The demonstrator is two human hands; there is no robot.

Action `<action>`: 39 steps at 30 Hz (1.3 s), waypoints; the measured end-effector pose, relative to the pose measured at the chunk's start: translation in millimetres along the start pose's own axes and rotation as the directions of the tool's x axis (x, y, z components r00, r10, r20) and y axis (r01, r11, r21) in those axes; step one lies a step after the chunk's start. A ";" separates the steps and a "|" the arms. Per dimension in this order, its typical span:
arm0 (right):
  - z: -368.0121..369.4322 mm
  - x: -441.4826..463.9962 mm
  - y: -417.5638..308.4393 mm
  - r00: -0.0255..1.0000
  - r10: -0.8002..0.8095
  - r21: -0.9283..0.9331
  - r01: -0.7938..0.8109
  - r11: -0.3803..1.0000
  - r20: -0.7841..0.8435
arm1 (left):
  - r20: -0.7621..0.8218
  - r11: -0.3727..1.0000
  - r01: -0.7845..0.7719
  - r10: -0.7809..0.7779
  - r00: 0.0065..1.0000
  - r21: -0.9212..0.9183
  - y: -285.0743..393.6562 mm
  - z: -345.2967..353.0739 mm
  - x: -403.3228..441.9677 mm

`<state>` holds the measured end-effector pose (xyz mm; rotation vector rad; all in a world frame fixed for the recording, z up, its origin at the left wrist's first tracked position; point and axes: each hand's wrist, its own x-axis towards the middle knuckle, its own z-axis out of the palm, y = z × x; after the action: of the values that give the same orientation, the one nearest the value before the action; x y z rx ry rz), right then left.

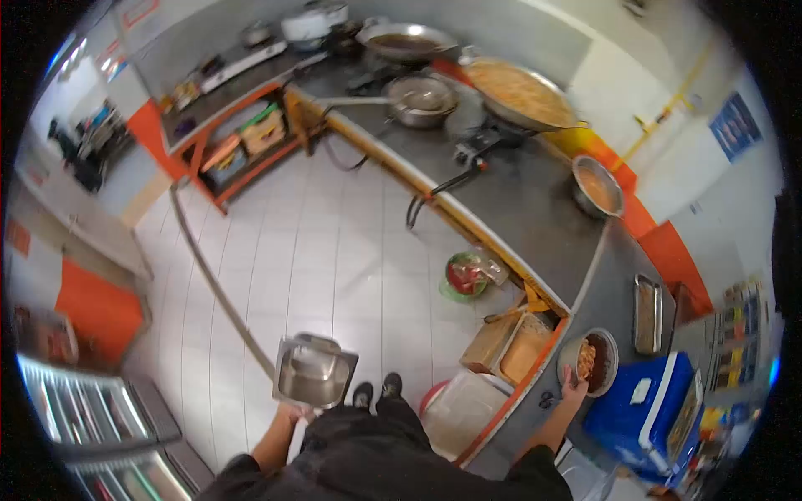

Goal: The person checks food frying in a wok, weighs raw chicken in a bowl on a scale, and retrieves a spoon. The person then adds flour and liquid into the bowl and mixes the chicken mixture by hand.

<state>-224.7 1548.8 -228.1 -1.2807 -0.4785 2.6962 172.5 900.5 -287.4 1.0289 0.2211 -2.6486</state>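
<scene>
My left hand point(294, 412) is closed on the near edge of a rectangular stainless steel pan point(311, 377), held over the floor to the left of my legs. Its inside looks bare and shiny. On the right, my right hand point(573, 386) grips the near side of a round bowl point(612, 361) at the counter's edge. Brown chunky food point(587, 359) lies in that bowl, beside a darker part. The fingertips of this hand are small and partly blurred.
A blue cooler box point(639, 409) and a narrow steel tray point(647, 313) sit near the bowl. Further along the counter point(535, 196) stand a large wok of food point(520, 92), a second wok point(407, 42) and a pot point(422, 102). A green basin point(465, 278) is on the tiled floor.
</scene>
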 end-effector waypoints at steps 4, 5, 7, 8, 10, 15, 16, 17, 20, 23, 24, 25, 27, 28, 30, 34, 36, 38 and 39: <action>-3.2 28.7 23.0 0.975 0.074 0.144 -0.105 0.984 0.207 | 0.038 0.999 -0.028 0.028 0.999 -0.019 -23.1 56.2 -2.5; 2.9 13.3 49.7 0.936 0.117 0.145 -0.173 0.974 0.332 | 0.053 0.999 -0.040 0.041 0.998 -0.028 -24.8 62.6 -7.7; 27.2 -2.2 126.9 0.889 0.088 -0.250 0.030 0.968 0.449 | 0.078 0.997 -0.067 0.071 0.994 -0.049 -29.8 76.5 -17.7; 27.4 13.1 169.2 0.788 0.065 -0.434 0.265 0.861 0.612 | 0.092 0.995 -0.080 0.084 0.992 -0.052 -30.5 92.0 -15.7; 45.8 -43.6 292.4 0.836 0.459 -0.643 -0.179 0.745 0.299 | 0.063 0.990 -0.122 0.126 0.990 -0.074 -31.6 99.4 -31.6; 57.5 -170.7 531.6 0.292 0.954 -0.997 0.065 0.042 0.059 | 0.098 0.972 -0.179 0.195 0.976 -0.149 -0.4 163.6 -36.0; 63.9 -189.1 560.9 0.124 0.992 -0.997 0.076 -0.023 -0.014 | 0.084 0.978 -0.164 0.175 0.981 -0.126 10.3 168.9 -33.2; 58.8 -192.3 587.0 0.101 0.995 -0.995 0.097 -0.034 -0.024 | 0.077 0.983 -0.150 0.158 0.984 -0.101 26.8 172.9 -29.3; 66.0 -196.6 665.4 -0.051 0.995 -0.996 -0.001 -0.084 -0.084 | 0.127 0.979 -0.168 0.182 0.975 -0.116 73.3 175.0 -7.8; 75.8 -187.0 722.1 -0.024 0.983 -0.982 -0.047 -0.180 -0.179 | 0.079 0.996 -0.089 0.086 0.993 0.026 127.4 170.0 18.3; 87.0 -196.8 738.1 0.021 0.977 -0.975 -0.074 -0.209 -0.211 | 0.051 0.997 -0.062 0.059 0.997 0.048 146.6 178.9 21.6; 101.7 -208.4 756.6 0.059 0.969 -0.968 -0.099 -0.232 -0.239 | 0.027 0.997 -0.041 0.040 0.999 0.072 167.8 188.6 27.1; 128.6 -234.5 790.6 0.074 0.972 -0.974 -0.055 -0.220 -0.224 | -0.013 0.978 -0.044 0.047 0.999 0.205 208.0 204.6 38.8; 136.1 -236.1 807.8 0.058 0.974 -0.975 -0.043 -0.218 -0.220 | 0.027 0.959 -0.024 0.017 0.999 0.284 230.5 218.5 40.1; 148.6 -240.0 841.1 0.209 0.959 -0.979 -0.109 -0.172 -0.191 | 0.064 0.936 -0.023 0.001 0.998 0.351 268.6 235.3 50.5; 182.0 -286.6 910.1 0.169 0.977 -0.982 -0.154 -0.107 -0.133 | 0.059 0.948 0.004 -0.024 0.998 0.318 347.7 253.1 87.3; 193.9 -301.5 946.3 0.177 0.974 -0.982 -0.151 -0.116 -0.142 | 0.162 0.955 -0.022 -0.028 0.986 0.294 391.2 262.0 97.3; 207.3 -319.7 987.5 0.187 0.971 -0.981 -0.150 -0.119 -0.147 | 0.167 0.923 -0.136 0.080 0.983 0.359 424.9 260.9 116.0; 213.0 -323.7 1011.4 0.193 0.965 -0.983 -0.095 -0.159 -0.175 | 0.180 0.879 -0.234 0.173 0.968 0.415 441.5 258.8 126.5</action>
<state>-155.0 468.4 -199.5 0.0401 -2.7212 3.8955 61.6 392.5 -200.1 0.9192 -0.5068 -2.6110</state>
